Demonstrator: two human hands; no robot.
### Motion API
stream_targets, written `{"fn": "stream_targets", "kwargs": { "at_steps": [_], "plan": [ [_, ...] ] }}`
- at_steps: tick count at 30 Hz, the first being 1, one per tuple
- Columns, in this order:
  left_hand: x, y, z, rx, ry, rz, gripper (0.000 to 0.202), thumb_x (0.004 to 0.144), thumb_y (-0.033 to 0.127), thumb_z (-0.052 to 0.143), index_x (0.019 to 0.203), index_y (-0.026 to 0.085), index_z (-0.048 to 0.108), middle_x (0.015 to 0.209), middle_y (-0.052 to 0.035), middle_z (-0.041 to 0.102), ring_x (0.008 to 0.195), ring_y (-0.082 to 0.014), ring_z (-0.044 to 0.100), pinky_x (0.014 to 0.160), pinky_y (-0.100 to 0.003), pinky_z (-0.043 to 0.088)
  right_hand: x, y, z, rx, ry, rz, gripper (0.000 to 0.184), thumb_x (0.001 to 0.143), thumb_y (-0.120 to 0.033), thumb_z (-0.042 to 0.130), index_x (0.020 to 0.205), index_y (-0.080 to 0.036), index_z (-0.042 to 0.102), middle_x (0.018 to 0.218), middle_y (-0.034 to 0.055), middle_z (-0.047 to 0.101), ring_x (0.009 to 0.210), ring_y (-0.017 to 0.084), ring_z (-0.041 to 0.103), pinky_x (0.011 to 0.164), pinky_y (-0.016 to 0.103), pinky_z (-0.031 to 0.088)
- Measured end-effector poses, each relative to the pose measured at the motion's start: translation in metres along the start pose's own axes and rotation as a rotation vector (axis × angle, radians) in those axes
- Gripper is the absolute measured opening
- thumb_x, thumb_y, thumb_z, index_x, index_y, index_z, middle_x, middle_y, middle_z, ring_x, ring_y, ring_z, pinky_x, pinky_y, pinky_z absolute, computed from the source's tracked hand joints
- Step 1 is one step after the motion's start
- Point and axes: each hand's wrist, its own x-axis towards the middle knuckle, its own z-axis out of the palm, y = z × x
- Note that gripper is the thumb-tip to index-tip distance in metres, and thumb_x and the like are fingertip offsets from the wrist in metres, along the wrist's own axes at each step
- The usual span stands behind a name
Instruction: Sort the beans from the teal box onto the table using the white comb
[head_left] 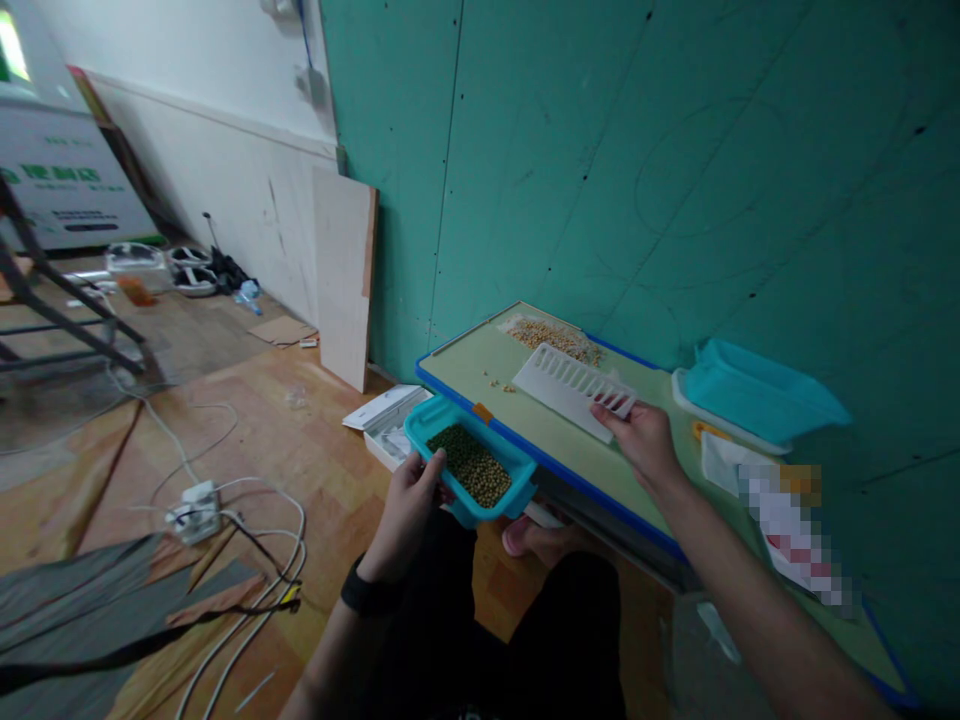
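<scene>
My left hand (pixel 409 500) grips the near left rim of a small teal tray (pixel 517 478) filled with green and yellowish beans (pixel 471 465). The tray is held against the blue front edge of a pale green table (pixel 480 365). My right hand (pixel 643 438) is closed on the near end of a white slotted plastic scraper (pixel 570 388) lying flat on the table. Beyond the scraper lies a heap of yellow beans (pixel 553 338), with a few loose ones (pixel 499 381) near the table's left edge.
A teal lidded container (pixel 754 395) on a white base sits at the right against the green wall. A white cloth (pixel 724 462) lies beside it. A white box (pixel 386 420), a power strip (pixel 193 508) and cables lie on the wooden floor.
</scene>
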Motion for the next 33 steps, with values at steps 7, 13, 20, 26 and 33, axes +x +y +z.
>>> {"fn": "stream_targets", "kwargs": {
  "at_steps": [7,13,20,26,33],
  "plan": [
    [0.002,-0.002,-0.001,0.026,0.01,0.018,0.049,0.073,0.064,0.079,0.079,0.019,0.058,0.051,0.0036,0.06,0.044,-0.0138,0.058,0.046,-0.024,0.044,0.022,0.019,0.002,0.04,-0.054,0.059,0.054,0.058,-0.061,0.086,0.084,-0.014,0.079,0.082,0.0094,0.079,0.081,0.027,0.073,0.078,0.041,0.057],
    [-0.002,0.013,0.002,0.047,0.014,-0.004,0.052,0.068,0.066,0.081,0.075,0.02,0.056,0.05,0.0043,0.059,0.044,-0.0126,0.057,0.046,-0.023,0.043,0.026,0.007,0.009,0.113,-0.134,0.093,0.058,0.052,-0.062,0.088,0.081,-0.013,0.077,0.078,0.0089,0.077,0.072,0.023,0.072,0.073,0.039,0.057],
    [-0.006,0.02,0.003,0.051,-0.001,-0.001,0.049,0.071,0.063,0.08,0.078,0.019,0.059,0.052,0.004,0.059,0.045,-0.0123,0.056,0.047,-0.023,0.042,-0.001,-0.017,0.015,0.092,-0.169,0.023,0.05,0.055,-0.06,0.089,0.076,-0.016,0.078,0.079,0.0083,0.077,0.074,0.024,0.073,0.076,0.039,0.06],
    [-0.004,0.021,0.002,0.023,-0.009,-0.002,0.047,0.071,0.059,0.081,0.077,0.018,0.059,0.053,0.0044,0.058,0.045,-0.0114,0.055,0.047,-0.023,0.042,-0.031,-0.028,0.015,0.059,-0.212,-0.037,0.038,0.066,-0.056,0.085,0.074,-0.019,0.078,0.078,0.0075,0.078,0.076,0.025,0.074,0.075,0.038,0.061],
    [-0.003,0.019,0.003,0.009,0.039,-0.01,0.047,0.068,0.059,0.083,0.077,0.019,0.06,0.051,0.0037,0.059,0.044,-0.0128,0.056,0.047,-0.024,0.043,-0.011,-0.017,0.02,0.027,-0.063,-0.061,0.037,0.069,-0.052,0.082,0.081,-0.017,0.079,0.083,0.009,0.079,0.079,0.026,0.075,0.077,0.038,0.059]
  ]
}}
